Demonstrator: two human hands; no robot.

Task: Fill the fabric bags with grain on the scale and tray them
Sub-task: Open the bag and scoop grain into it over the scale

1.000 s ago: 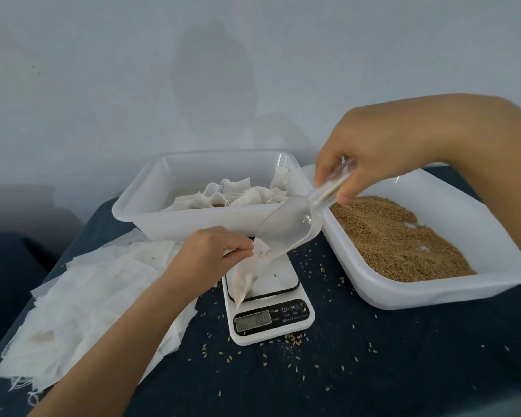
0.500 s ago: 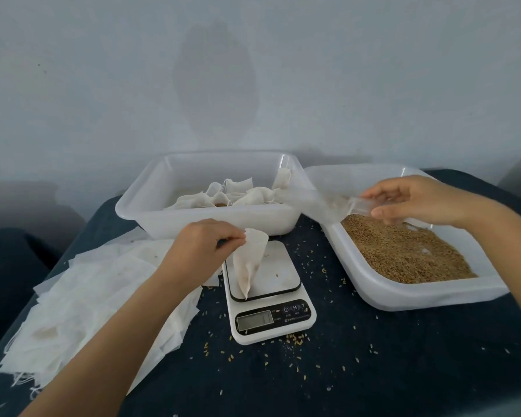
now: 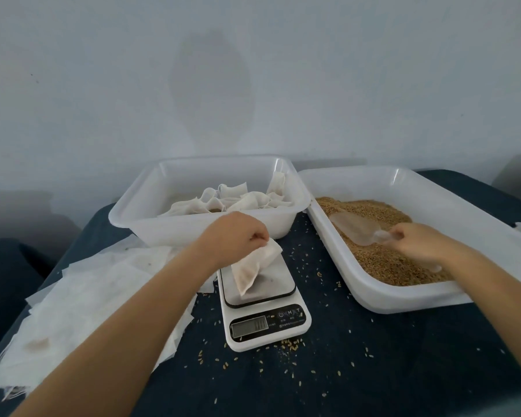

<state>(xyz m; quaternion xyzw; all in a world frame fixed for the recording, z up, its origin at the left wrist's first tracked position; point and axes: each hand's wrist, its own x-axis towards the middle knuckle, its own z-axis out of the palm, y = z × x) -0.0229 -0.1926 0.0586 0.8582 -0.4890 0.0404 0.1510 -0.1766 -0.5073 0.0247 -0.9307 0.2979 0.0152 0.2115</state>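
Note:
My left hand pinches the top of a white fabric bag that holds some grain and leans on the platform of the white kitchen scale. My right hand holds the handle of a clear plastic scoop, which lies on the brown grain inside the right white tray. Behind the scale, the left white tray holds several filled bags.
A pile of flat empty white bags covers the dark blue tablecloth at the left. Loose grains are scattered around the scale. A pale wall stands close behind both trays.
My right hand carried the scoop from over the bag to the right and down onto the grain in the right tray. My left hand laid the bag over on the scale.

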